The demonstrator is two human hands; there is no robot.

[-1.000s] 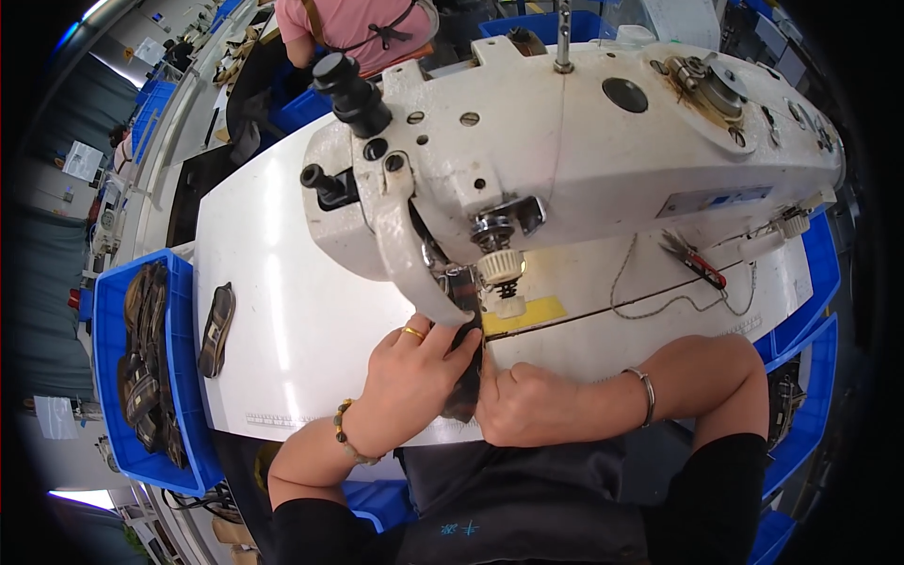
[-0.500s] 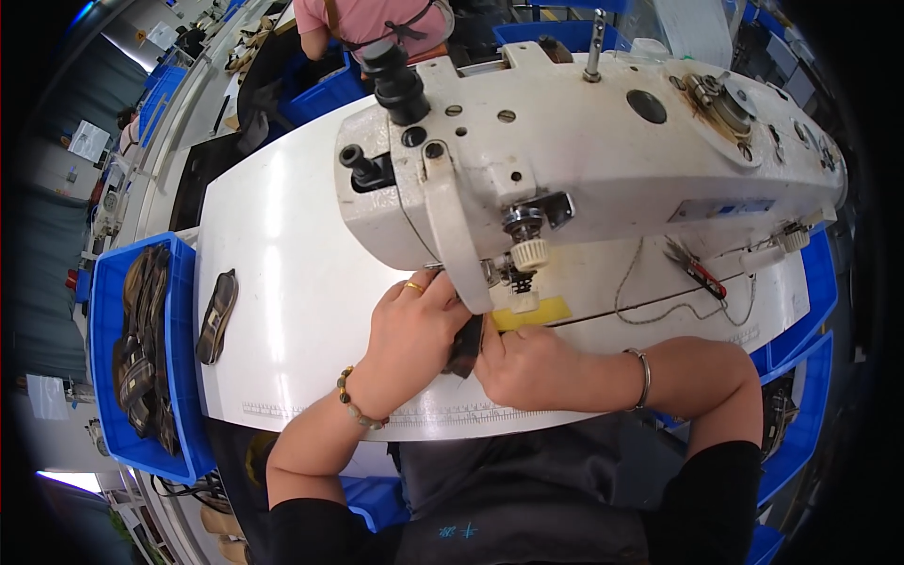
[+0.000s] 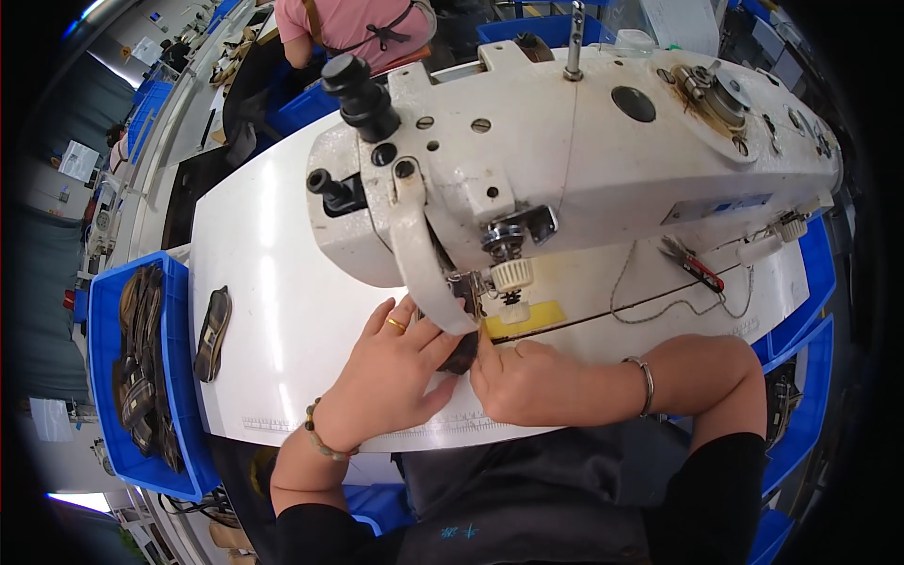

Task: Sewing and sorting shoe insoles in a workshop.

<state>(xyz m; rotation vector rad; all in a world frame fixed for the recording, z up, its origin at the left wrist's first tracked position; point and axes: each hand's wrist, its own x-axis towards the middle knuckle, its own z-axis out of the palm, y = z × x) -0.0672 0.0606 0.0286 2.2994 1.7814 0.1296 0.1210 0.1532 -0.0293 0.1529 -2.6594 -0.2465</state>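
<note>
A dark shoe-upper piece [image 3: 460,358] lies under the needle area of a white sewing machine [image 3: 584,160], largely covered by my fingers and the machine's curved guard. My left hand [image 3: 391,372] rests on its left side with fingers stretched out and the thumb apart. On the other side my right hand [image 3: 523,381] has its fingers curled, the index finger and thumb closed at the near right edge of the piece. A similar dark plaid upper piece [image 3: 214,334] lies alone at the left of the white table [image 3: 273,282].
At the left stands a blue bin [image 3: 184,377] filled with dark upper pieces. Thread snips [image 3: 694,266] with red handles and a grey cord [image 3: 650,318] lie right of the needle. Blue bins [image 3: 799,405] stand at the right. A person in pink [image 3: 363,33] sits beyond the machine.
My left hand has come back from beneath the machine head, and its fingers have spread out flat. The right hand stays near the piece. The whole view has shifted slightly.
</note>
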